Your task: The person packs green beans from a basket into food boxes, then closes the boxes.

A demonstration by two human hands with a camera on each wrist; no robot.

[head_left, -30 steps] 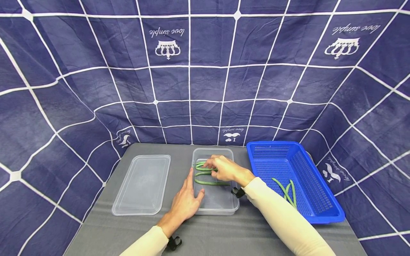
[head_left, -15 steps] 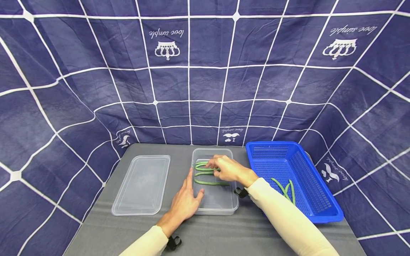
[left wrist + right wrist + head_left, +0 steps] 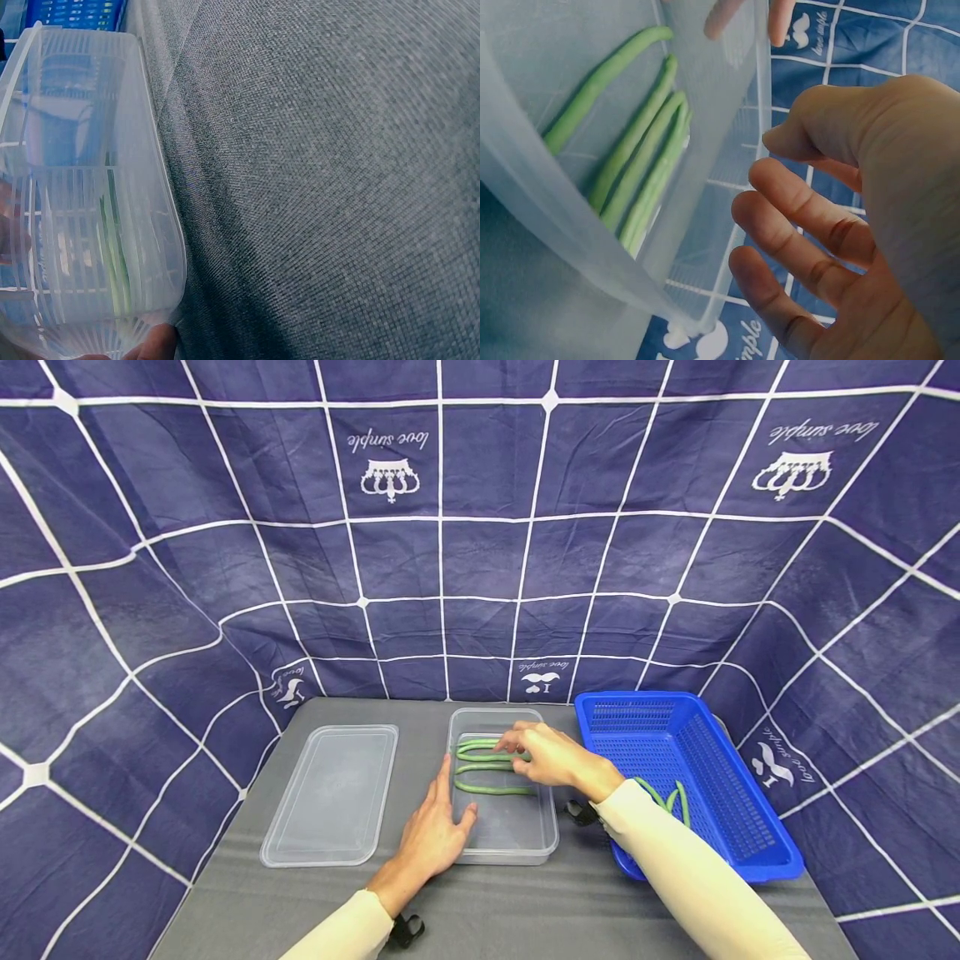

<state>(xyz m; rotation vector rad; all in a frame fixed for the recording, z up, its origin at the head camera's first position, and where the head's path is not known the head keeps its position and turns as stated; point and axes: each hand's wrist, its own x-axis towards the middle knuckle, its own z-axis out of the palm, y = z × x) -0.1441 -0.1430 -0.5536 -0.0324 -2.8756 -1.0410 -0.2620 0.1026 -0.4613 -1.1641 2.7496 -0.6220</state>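
A clear plastic container (image 3: pixel 501 855) stands in the middle of the table, with several green beans (image 3: pixel 495 791) lying crosswise inside. My left hand (image 3: pixel 435 833) rests flat along its left wall, fingers straight; its fingertips (image 3: pixel 159 341) show at the wall in the left wrist view. Over the container's right rim hovers my right hand (image 3: pixel 553 758), fingers loosely bent. Nothing lies between thumb and fingers in the right wrist view, where the beans (image 3: pixel 634 146) sit side by side beyond the fingertips.
To the right, a blue plastic basket (image 3: pixel 738 797) holds a few more green beans (image 3: pixel 684 803), partly hidden by my right sleeve. A clear flat lid (image 3: pixel 330 797) lies on the grey table at the left. A blue cloth (image 3: pixel 480 560) with white lines hangs behind.
My right hand has drawn back to the right across the container, uncovering more of the beans. The left hand stays in place against the container.
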